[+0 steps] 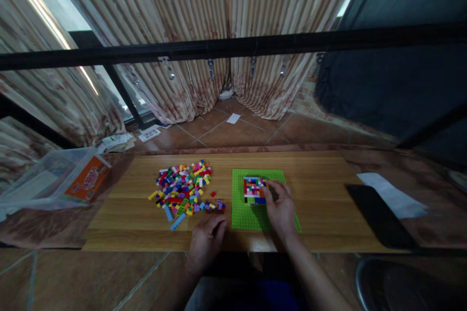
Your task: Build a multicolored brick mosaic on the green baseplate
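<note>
A green studded baseplate [251, 221] lies on the wooden table. On it stands a low, roughly square build of multicoloured toy bricks [254, 188]. My right hand [281, 209] reaches over the plate, its thumb and fingertips closed at the build's right side; any single brick between them is hidden. Near the table's front edge, left of the plate, my left hand [207, 239] rests with curled fingers, and what they may hold cannot be seen. Just beyond it are a few loose purple and dark bricks [219, 205]. A small red brick [213, 194] lies apart.
A large pile of loose bricks [182, 184] covers the table's left part. A clear plastic bin [47, 180] with an orange label stands farther left. At the right are a dark flat panel [379, 214] and white paper [394, 194]. A black metal bar [233, 47] crosses beyond the table.
</note>
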`<state>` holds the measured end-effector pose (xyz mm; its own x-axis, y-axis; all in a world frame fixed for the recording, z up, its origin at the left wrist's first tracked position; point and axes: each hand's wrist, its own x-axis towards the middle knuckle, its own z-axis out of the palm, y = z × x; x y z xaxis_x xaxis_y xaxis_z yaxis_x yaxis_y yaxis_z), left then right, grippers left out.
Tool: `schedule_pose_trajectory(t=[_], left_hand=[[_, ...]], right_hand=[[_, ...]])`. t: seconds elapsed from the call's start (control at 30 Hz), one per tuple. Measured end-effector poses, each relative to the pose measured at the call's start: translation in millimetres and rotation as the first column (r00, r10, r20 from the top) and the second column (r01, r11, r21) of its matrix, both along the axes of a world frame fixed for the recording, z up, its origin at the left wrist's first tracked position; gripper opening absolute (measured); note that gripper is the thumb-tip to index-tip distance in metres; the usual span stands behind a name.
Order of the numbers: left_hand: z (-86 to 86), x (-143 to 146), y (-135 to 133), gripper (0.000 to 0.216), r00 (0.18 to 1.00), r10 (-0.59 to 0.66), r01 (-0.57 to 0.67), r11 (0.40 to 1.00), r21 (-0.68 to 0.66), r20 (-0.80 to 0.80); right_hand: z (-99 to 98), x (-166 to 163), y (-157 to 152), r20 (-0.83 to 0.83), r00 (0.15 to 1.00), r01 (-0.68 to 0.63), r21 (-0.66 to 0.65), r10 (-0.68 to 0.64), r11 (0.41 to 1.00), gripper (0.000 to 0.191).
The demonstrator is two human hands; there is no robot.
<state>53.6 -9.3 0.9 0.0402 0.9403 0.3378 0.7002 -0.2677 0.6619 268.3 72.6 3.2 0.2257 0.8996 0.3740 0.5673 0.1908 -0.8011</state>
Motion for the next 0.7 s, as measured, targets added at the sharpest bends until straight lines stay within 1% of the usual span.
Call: schedule_pose_trajectory(t=[0.1, 0.23, 0.53, 0.7], left_hand=[[0.3, 0.3, -0.5, 0.013, 1.000, -0.001, 0.001, 1.000, -0.009, 0.004], [-0.5, 0.0, -0.2, 0.014, 1.000, -0.014, 0.014, 1.000, -0.024, -0.003], [0.7, -0.1, -1.0, 0.014, 0.999, -0.034, 0.034, 0.999, -0.039, 0.013], [0.6, 1.0, -1.4, 0.014, 1.000, -0.013, 0.013, 1.000, -0.019, 0.019]], right_hand=[[-3.2, -4.0, 1.9, 0.090, 0.994, 0.055, 0.000, -0.055, 0.998, 0.038], [-7.9, -8.3, 2.8, 0.131, 0.989, 0.073, -0.009, -0.071, 0.997, 0.040], [-10.4, -10.9, 3.3, 0.102, 0.994, 0.038, 0.001, -0.038, 0.999, 0.037], [-8.9, -10.6, 3.5, 0.036, 0.999, 0.019, -0.004, -0.019, 1.000, 0.037]])
